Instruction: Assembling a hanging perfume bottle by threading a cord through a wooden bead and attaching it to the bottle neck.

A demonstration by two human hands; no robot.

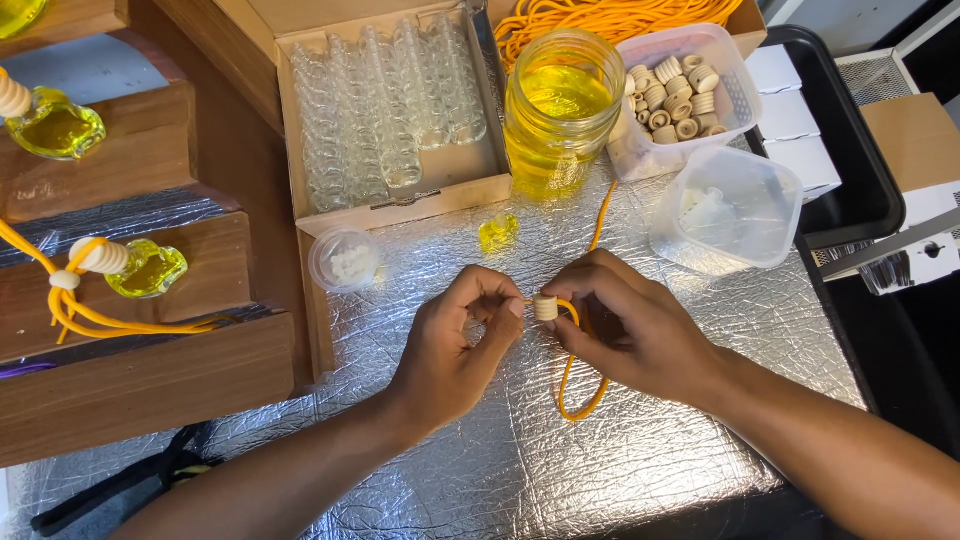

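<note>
wooden bead [544,307], bore axis horizontal, on orange cord [572,372]; i see left hand [455,345] and right hand [625,320] fingers pinching it; jar [560,110] holds yellow liquid.

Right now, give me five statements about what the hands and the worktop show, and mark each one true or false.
1. Both the left hand and the right hand pinch a small ridged wooden bead. True.
2. A thin orange cord runs through that bead. True.
3. The glass jar of yellow liquid lies tipped over. False: it stands upright.
4. The cardboard box of clear glass vials sits right of the jar. False: left of it.
5. The small yellow filled bottle lies on the silver foil mat. True.
</note>
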